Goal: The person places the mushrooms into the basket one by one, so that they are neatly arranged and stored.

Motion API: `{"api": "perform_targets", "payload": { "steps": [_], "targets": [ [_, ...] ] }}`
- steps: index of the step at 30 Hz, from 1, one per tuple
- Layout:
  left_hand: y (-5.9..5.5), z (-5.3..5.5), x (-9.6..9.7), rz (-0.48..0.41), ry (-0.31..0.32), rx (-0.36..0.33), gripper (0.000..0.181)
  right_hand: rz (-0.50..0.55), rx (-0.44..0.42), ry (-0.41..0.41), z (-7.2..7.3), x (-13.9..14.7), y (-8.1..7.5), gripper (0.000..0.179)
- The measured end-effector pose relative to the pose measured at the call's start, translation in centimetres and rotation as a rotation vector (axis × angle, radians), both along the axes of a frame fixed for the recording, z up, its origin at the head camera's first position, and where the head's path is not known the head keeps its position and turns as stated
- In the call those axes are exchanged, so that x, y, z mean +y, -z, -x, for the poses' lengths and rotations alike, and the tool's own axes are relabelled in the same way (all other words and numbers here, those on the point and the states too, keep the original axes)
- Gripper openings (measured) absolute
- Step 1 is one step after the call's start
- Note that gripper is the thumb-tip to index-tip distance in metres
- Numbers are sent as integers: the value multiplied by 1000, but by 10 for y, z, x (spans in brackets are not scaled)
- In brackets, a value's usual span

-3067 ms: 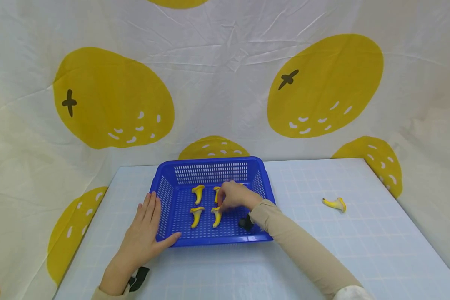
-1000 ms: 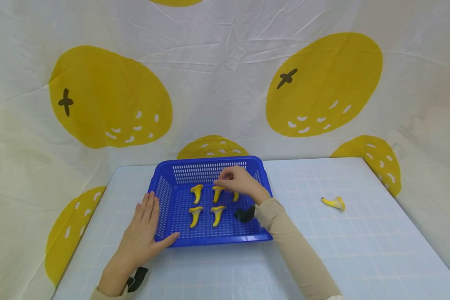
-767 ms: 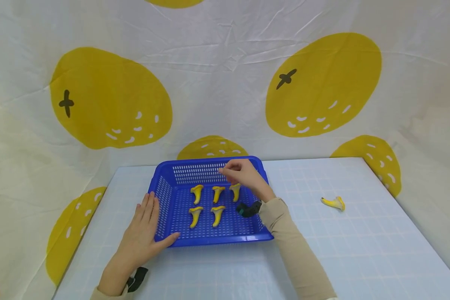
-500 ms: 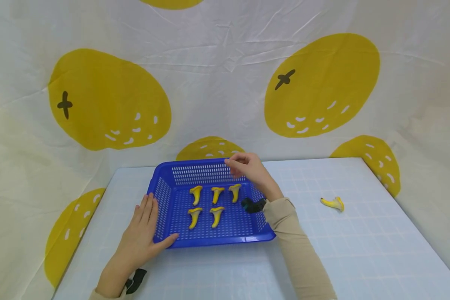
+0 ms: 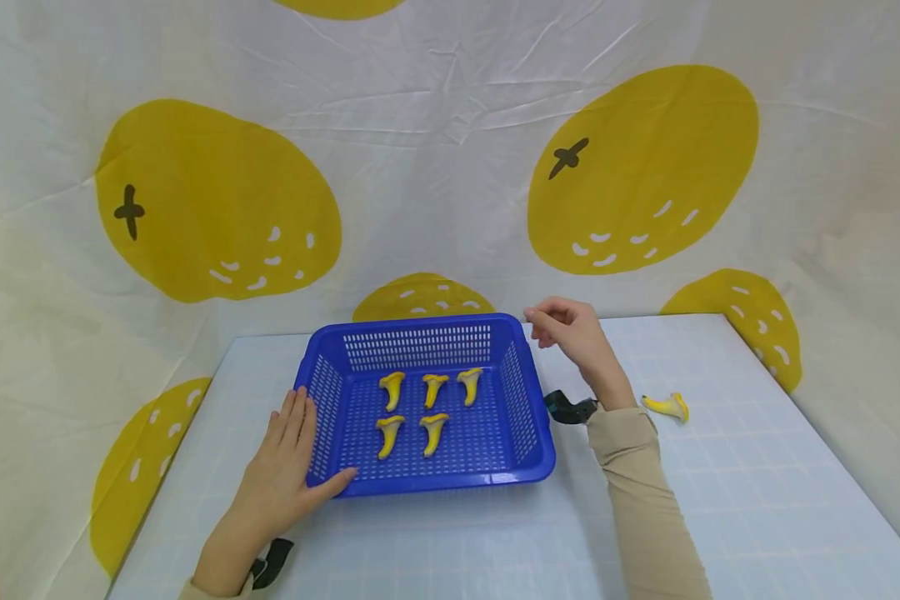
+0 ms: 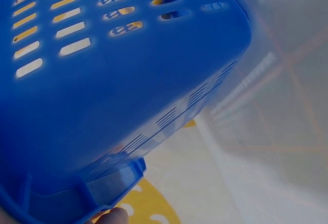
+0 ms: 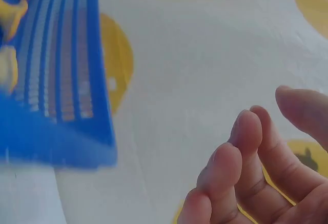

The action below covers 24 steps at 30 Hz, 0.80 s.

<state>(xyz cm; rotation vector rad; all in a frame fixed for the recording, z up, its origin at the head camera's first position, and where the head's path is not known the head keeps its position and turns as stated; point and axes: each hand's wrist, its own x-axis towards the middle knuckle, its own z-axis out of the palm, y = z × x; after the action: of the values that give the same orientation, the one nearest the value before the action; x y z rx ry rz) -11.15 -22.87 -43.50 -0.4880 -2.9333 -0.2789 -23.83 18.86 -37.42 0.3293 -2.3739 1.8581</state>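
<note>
A blue plastic basket stands on the table, and several yellow chanterelle mushrooms lie in two rows on its floor. The back row ends at the right with a chanterelle; the front row holds two, one of them a chanterelle near the middle. My left hand rests on the basket's left rim, fingers straight, thumb over the front corner. Beyond the right rim hovers my right hand, its fingers loosely bent. In the right wrist view a gap shows between thumb and fingers, with nothing held.
One more chanterelle lies on the pale checked table, right of the basket and close to my right sleeve. Behind the table hangs a white cloth printed with large yellow fruit shapes.
My right hand has let go of a chanterelle at the back right of the basket, risen, and moved right past the rim. The left hand has stayed on the rim.
</note>
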Motion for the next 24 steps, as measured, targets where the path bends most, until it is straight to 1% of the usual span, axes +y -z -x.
{"api": "perform_targets", "payload": {
  "steps": [5,9,14,18,21,24],
  "targets": [
    [0,0,0,-2,-2,0,113,-35,24,130,-13,33,6,34],
    [1,-1,-1,-5,-7,-2,114,-42,-5,236,-26,58,12,38],
    [1,-1,-1,-3,-13,-3,113,4,-65,425,-40,89,21,39],
    [1,-1,-1,0,-15,-10,113,69,-141,578,-48,108,29,39],
    [1,-1,-1,0,-10,-9,113,97,-199,647,-52,119,36,39],
    [1,0,0,-3,-4,-4,113,106,-233,691,-56,129,41,39]
  ]
}}
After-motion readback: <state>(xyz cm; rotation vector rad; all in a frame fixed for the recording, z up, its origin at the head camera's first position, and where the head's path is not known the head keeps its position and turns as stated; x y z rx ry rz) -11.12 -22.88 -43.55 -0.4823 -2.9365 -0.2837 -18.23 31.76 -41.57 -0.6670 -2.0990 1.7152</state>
